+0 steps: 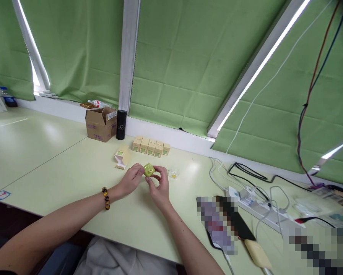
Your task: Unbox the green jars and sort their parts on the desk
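Smooth and pale, the counter (65, 179) catches soft glare under its light green surface. Nearest, the left hand (130, 179), below a wrist with a beaded bracelet (105, 198), meets the left side of a small green gadget (149, 170) just above the counter. The right hand (160, 188) has its thumb and fingers around the other side; the grip is narrow, closed on the gadget from both sides, likely to steady it while leaving its face visible. That gadget is glossy, with rounded corners and a pale ring. Just beside the right hand sits a clear plastic piece (173, 173), apparently set within reach. Beyond, a creased paper carton (121, 157) lies open, and small square-edged cartons (151, 147) stand in a row, perhaps for tidiness. Farther back are a corrugated cardboard box (98, 126), a matte black cylinder (121, 125) and creased green blinds (188, 65).
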### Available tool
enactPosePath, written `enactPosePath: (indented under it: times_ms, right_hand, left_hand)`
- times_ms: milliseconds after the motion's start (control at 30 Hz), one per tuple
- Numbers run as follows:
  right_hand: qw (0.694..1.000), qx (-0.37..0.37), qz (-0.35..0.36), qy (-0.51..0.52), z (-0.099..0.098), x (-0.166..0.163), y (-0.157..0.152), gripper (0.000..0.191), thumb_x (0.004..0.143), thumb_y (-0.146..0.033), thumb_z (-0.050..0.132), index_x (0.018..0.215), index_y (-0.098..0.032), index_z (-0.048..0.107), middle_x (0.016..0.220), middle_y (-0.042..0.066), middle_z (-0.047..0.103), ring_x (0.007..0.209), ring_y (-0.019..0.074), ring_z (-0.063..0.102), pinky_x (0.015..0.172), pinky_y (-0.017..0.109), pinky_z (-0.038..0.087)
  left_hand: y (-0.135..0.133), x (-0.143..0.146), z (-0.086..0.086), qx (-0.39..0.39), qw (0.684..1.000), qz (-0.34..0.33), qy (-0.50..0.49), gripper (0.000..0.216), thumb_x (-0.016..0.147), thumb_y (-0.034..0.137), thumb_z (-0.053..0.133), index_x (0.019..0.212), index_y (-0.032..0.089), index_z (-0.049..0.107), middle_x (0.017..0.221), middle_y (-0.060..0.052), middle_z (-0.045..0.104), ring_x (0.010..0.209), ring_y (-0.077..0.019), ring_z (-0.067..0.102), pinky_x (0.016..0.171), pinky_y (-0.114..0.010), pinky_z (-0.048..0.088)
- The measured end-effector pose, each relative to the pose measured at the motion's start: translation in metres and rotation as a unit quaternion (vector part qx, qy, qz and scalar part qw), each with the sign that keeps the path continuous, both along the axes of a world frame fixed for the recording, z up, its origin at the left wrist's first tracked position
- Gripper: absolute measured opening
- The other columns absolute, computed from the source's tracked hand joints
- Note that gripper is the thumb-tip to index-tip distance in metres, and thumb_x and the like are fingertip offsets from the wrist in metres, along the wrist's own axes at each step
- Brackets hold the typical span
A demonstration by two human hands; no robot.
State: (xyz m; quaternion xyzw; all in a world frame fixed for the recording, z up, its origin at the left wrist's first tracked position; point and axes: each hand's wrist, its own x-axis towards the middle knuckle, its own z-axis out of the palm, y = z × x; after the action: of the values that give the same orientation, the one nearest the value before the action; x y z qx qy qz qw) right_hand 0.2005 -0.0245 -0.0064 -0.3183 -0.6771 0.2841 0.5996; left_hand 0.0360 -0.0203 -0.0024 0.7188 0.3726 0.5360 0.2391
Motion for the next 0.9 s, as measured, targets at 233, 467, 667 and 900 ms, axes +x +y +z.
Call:
enactPosePath:
  times_ms: [233,467,667,900]
  right_hand:
    - [0.999,-0.024,0.028,0.014,0.003,0.001,-0.004,0.040,0.092,-0.031,0.070,0.130,-0.028,0.059,0.137,0.010,0.059,0.127,0.0267,0.059,0.102,0.047,0.059]
    - [0.998,-0.019,0.049,0.034,0.003,0.000,-0.005,0.037,0.095,-0.031,0.068,0.130,-0.027,0.058,0.128,0.009,0.065,0.121,0.0251,0.064,0.105,0.047,0.057]
    - [0.997,-0.012,0.053,0.046,0.001,0.000,-0.004,0.036,0.096,-0.032,0.068,0.130,-0.027,0.057,0.126,0.009,0.062,0.118,0.0246,0.064,0.104,0.046,0.057]
    - [0.998,-0.006,0.052,0.044,-0.001,0.001,-0.003,0.037,0.096,-0.032,0.067,0.131,-0.029,0.056,0.127,0.010,0.059,0.115,0.0242,0.064,0.100,0.044,0.059]
  left_hand:
    - [-0.002,-0.002,-0.002,-0.021,1.000,-0.004,0.021,0.045,0.111,0.045,0.033,0.090,0.021,0.064,0.092,-0.006,0.065,0.092,-0.0216,0.061,0.084,-0.038,0.052]
    - [-0.004,-0.004,0.006,0.064,0.991,0.052,0.100,0.028,0.109,0.034,0.040,0.112,0.021,0.065,0.105,-0.009,0.067,0.108,-0.0258,0.056,0.093,-0.044,0.051]
    - [-0.005,-0.003,0.008,0.157,0.978,0.091,0.101,0.031,0.103,0.022,0.052,0.134,0.023,0.055,0.120,-0.012,0.065,0.120,-0.0286,0.050,0.100,-0.049,0.051]
    - [-0.002,-0.004,0.008,0.206,0.968,0.089,0.115,0.023,0.102,0.018,0.052,0.123,0.023,0.063,0.108,-0.009,0.071,0.110,-0.0280,0.054,0.094,-0.049,0.052]
